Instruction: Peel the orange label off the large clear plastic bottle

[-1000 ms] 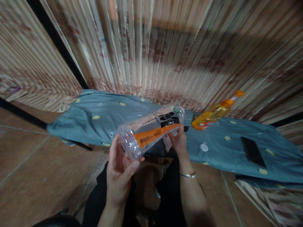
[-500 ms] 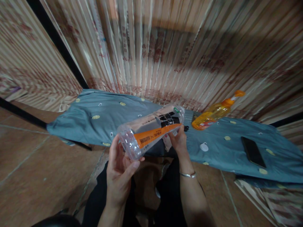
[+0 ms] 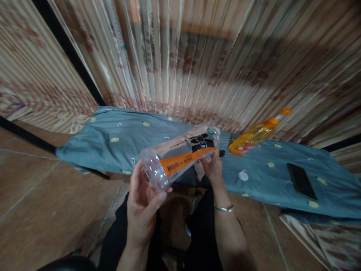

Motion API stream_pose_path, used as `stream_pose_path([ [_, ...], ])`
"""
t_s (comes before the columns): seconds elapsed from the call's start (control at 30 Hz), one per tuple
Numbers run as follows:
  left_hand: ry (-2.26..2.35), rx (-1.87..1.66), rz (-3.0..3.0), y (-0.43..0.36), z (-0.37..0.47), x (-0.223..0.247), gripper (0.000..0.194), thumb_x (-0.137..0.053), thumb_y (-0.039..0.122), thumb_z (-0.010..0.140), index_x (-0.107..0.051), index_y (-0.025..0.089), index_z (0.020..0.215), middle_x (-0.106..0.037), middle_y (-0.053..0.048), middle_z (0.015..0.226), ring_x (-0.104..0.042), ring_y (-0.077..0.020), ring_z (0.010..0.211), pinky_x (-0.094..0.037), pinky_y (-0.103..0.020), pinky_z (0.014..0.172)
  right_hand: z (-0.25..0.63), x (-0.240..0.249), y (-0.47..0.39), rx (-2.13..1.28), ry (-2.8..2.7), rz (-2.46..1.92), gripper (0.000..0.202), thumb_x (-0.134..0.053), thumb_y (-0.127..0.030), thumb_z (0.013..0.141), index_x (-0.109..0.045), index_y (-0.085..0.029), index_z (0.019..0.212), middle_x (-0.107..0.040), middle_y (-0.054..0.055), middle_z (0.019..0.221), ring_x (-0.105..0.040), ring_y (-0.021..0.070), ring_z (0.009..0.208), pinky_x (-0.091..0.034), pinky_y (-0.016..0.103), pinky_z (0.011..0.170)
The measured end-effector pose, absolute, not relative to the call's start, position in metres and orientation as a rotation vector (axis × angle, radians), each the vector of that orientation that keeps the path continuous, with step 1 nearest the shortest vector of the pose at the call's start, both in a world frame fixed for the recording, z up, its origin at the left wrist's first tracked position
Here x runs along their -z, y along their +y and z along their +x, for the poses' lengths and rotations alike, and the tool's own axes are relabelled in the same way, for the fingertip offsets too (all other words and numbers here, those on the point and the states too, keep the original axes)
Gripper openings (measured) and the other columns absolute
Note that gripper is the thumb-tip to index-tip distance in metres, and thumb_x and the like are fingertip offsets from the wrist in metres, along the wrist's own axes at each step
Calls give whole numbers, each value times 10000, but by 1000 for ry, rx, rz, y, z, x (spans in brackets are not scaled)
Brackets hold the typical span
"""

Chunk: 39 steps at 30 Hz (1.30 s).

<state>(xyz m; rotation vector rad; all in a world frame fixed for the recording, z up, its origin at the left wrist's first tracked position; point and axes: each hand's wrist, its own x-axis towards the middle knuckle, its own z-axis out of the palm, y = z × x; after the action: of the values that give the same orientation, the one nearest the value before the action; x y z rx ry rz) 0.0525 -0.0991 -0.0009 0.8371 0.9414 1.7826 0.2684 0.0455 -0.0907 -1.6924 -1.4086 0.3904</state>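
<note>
A clear plastic bottle (image 3: pixel 180 152) with an orange and black label lies tilted between my two hands, above the cloth-covered surface. My left hand (image 3: pixel 145 205) supports its lower left end, with the thumb below and the fingers partly hidden behind the plastic. At the other end my right hand (image 3: pixel 213 167) grips the bottle from beneath, its fingers mostly out of sight. A silver bangle circles the right wrist. To the right, a pump bottle of yellow-orange liquid (image 3: pixel 248 139) stands on the cloth.
A blue-green patterned cloth (image 3: pixel 135 135) covers a long narrow surface. On it lie a black phone (image 3: pixel 301 181), a white round disc (image 3: pixel 243 175) and a small black object (image 3: pixel 222 153). Behind hangs a striped curtain (image 3: pixel 175 67), with a black pole (image 3: pixel 70 52) at the left.
</note>
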Motion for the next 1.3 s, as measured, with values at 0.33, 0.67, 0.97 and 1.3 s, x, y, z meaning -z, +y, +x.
stream_pose_path([
  [0.33, 962, -1775, 838, -100, 53, 0, 765, -854, 248, 757, -549, 383, 1446, -495, -66, 1567, -637, -283, 1232, -632, -233, 720, 268, 93, 45, -377, -1404, -1670, 484, -669, -537, 739, -506, -232, 1078, -714, 56, 867, -694, 289, 772, -514, 363, 628],
  [0.67, 937, -1783, 845, -99, 53, -1, 757, -843, 225, 768, -546, 369, 1449, -486, -65, 1572, -633, -294, 1242, -643, -248, 718, 268, 89, 43, -402, -1400, -1669, 480, -686, -516, 742, -515, -230, 1086, -719, 62, 877, -701, 293, 786, -532, 372, 648],
  [0.97, 942, -1780, 845, -99, 53, -1, 759, -846, 233, 768, -545, 379, 1449, -487, -60, 1572, -624, -289, 1256, -639, -244, 727, 268, 91, 44, -383, -1404, -1667, 473, -677, -490, 750, -512, -224, 1104, -723, 75, 934, -703, 299, 838, -540, 391, 706],
  [1.3, 941, -1779, 843, -99, 53, -2, 757, -850, 241, 764, -549, 379, 1445, -502, -63, 1557, -637, -283, 1230, -633, -245, 720, 268, 90, 44, -395, -1408, -1672, 493, -692, -497, 737, -515, -222, 1106, -723, 77, 920, -705, 303, 831, -541, 393, 691],
])
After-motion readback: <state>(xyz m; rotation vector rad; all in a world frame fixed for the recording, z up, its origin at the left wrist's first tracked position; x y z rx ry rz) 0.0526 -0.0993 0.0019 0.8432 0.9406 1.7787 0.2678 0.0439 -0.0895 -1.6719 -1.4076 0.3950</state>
